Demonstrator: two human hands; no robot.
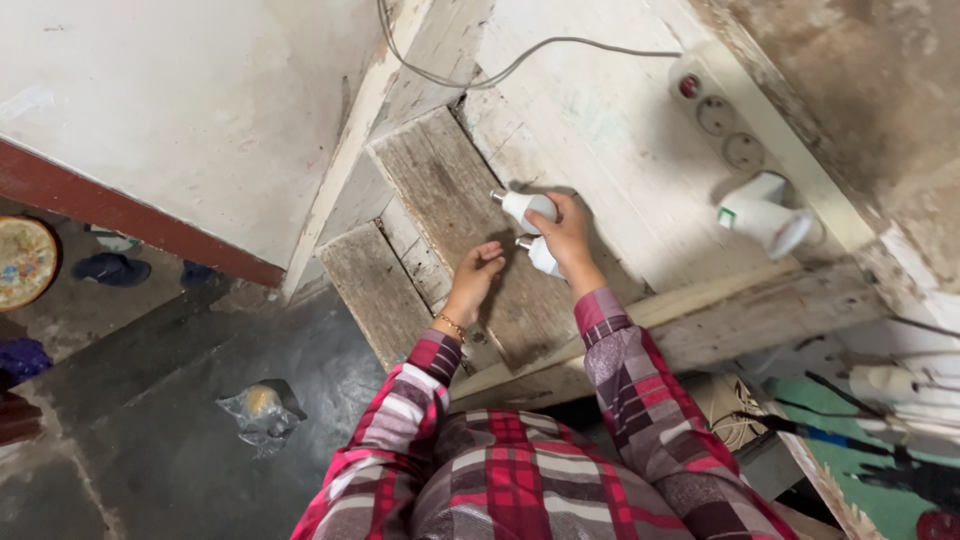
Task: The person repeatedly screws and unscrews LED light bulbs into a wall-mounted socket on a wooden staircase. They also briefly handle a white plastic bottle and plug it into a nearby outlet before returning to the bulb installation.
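Observation:
Two white light bulbs lie on a worn wooden stair tread point(440, 190). My right hand point(567, 236) rests over both: its fingers are on the upper bulb point(522, 205) and its palm covers part of the lower bulb point(540, 258). My left hand point(477, 277) hovers just left of the lower bulb with fingers loosely curled and nothing in it. Both arms wear red and grey plaid sleeves. A thin bracelet circles my left wrist.
A white power strip point(722, 112) with a cable lies on the upper right, with another white bulb point(765, 223) plugged in next to it. Lower steps point(375, 290) descend left to a dark floor with a crumpled plastic bag point(262, 412). Cables and tools lie at right.

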